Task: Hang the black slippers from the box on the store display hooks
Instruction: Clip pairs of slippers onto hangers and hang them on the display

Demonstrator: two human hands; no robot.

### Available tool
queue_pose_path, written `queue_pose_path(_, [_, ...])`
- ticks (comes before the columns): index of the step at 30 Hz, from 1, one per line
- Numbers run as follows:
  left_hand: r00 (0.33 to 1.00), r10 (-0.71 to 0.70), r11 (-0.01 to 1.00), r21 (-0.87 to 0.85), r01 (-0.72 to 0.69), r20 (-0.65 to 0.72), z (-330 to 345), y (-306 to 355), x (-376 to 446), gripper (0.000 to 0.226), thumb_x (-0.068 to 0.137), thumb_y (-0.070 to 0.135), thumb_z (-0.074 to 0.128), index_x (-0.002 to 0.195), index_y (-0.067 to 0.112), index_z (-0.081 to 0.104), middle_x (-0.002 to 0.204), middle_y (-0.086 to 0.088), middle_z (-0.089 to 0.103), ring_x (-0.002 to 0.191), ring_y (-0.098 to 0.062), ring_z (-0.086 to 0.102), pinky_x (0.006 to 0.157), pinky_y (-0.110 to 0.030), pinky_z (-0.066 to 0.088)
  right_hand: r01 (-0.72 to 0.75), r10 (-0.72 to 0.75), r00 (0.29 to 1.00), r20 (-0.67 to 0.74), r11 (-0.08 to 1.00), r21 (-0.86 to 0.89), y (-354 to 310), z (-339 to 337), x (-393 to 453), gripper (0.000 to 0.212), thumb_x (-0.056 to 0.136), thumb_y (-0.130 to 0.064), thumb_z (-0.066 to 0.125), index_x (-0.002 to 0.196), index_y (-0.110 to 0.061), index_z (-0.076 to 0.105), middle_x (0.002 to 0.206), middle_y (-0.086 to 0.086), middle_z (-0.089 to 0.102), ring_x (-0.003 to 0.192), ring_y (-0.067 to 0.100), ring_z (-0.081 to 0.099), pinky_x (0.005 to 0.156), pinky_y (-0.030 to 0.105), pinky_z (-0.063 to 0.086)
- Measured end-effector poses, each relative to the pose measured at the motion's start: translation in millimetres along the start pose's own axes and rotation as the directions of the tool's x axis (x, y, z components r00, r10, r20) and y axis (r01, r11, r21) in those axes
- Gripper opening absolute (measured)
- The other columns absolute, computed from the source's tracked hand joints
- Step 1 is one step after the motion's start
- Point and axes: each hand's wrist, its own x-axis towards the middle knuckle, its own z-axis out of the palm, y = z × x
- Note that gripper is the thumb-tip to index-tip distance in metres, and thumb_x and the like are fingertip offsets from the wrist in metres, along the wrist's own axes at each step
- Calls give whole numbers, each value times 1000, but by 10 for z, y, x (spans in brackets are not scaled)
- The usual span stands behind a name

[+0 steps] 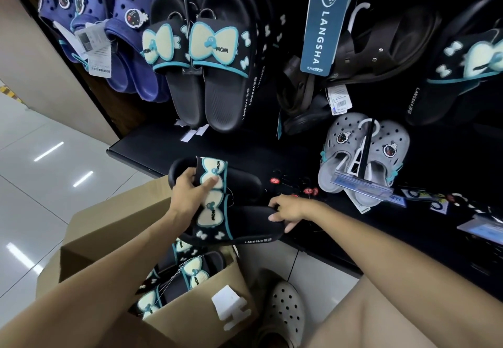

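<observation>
A pair of black slippers (239, 211) with cream bows and teal trim lies sideways in front of the black display, above the cardboard box (190, 312). My left hand (190, 192) grips the bow straps at the toe end. My right hand (288, 210) holds the heel of the nearer slipper. More black bow slippers (187, 271) lie inside the open box. An identical pair (201, 56) hangs on a display hook above. Several bare hooks with red tags (294, 185) stick out just right of the held pair.
Navy clogs (89, 21) hang at upper left, dark sandals (353, 56) with a LANGSHA tag at upper right, grey clogs (362, 151) at right. A white hanger piece (231, 307) lies on the box flap. A beige clog on a foot (285, 312) stands on the tile floor.
</observation>
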Motion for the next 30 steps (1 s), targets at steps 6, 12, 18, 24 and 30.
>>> queue_pose_path(6, [989, 117, 984, 121, -128, 94, 129, 127, -15, 28, 83, 30, 78, 104, 16, 65, 94, 4, 74, 86, -9, 71, 77, -29, 56, 13, -14, 998, -67, 1000, -11, 264, 20, 31, 26, 99, -23, 59, 124, -15, 54, 109, 11, 62, 74, 14, 63, 75, 27, 57])
queue_pose_path(12, [962, 152, 939, 272, -212, 227, 293, 146, 33, 34, 81, 38, 77, 107, 20, 65, 101, 8, 72, 100, -4, 64, 90, -28, 52, -109, 75, 985, -152, 967, -231, 781, 2, 23, 41, 97, -33, 58, 135, -20, 50, 131, 10, 57, 109, 25, 60, 96, 37, 49])
queue_pose_path(18, [948, 178, 899, 348, -265, 263, 363, 215, 129, 34, 82, 34, 78, 106, 15, 64, 90, 11, 71, 85, -2, 64, 83, -35, 54, -202, 126, 957, -262, 936, -287, 1258, 17, 110, 55, 98, -26, 57, 148, -23, 34, 150, 15, 38, 134, 32, 44, 107, 40, 41])
queue_pose_path(24, [938, 196, 873, 384, -300, 287, 420, 298, 168, 38, 82, 36, 77, 110, 14, 61, 97, 5, 70, 93, -12, 62, 92, -41, 51, -229, 159, 943, -292, 947, -224, 1302, 128, 366, 62, 100, -23, 53, 155, -31, 24, 164, 14, 12, 146, 41, 24, 118, 46, 30])
queue_pose_path(30, [923, 199, 875, 364, -319, 330, 449, 303, 184, 31, 81, 40, 77, 101, 21, 63, 96, 1, 72, 96, -18, 67, 90, -48, 52, -262, 180, 901, -394, 951, -165, 1281, 238, 550, 53, 103, -19, 47, 152, -21, 27, 165, 15, 6, 144, 43, 23, 113, 44, 32])
